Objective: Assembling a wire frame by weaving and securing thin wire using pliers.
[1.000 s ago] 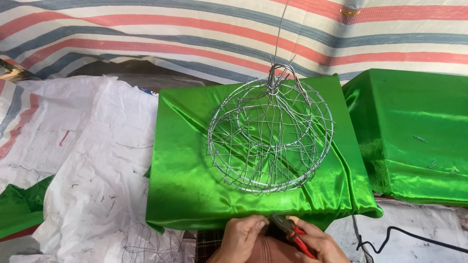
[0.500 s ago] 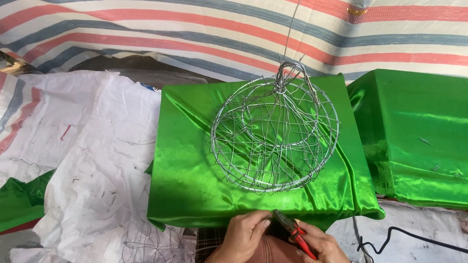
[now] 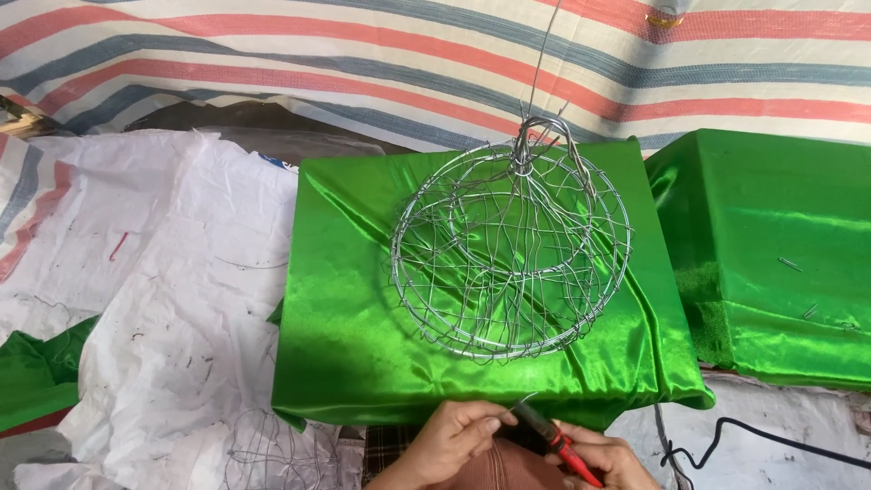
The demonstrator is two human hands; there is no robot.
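Left hand: the left hand (image 3: 451,437) is at the bottom edge of the view, fingers curled inward, fingertips meeting the tip of the pliers; a thin wire end shows just above them. Whether it pinches that wire cannot be told.
Right hand: the right hand (image 3: 610,460) is just beside the left, closed around the red handles of the pliers.
Pliers: the pliers (image 3: 555,442) have red and black handles and lie slanted, nose pointing up-left toward the left fingertips.
Wire ball: the wire ball (image 3: 510,243), a round cage of silver wire with a smaller ring inside, hangs from a thin wire running up out of view, in front of the green cloth, well apart from both hands.
Green cloth: shiny green cloth (image 3: 363,308) covers a box-shaped block directly ahead of the hands.
Second block: a second green-covered block (image 3: 780,245) stands just to the right, with a few short wire pieces on top.
White sacking: crumpled white sacking (image 3: 154,299) lies to the left.
Small wire frame: another small wire frame (image 3: 272,449) rests on the sacking, near the left hand.
Backdrop: a striped tarpaulin (image 3: 363,54) in red, grey and white.
Cable: a black cable (image 3: 771,440) runs at lower right.
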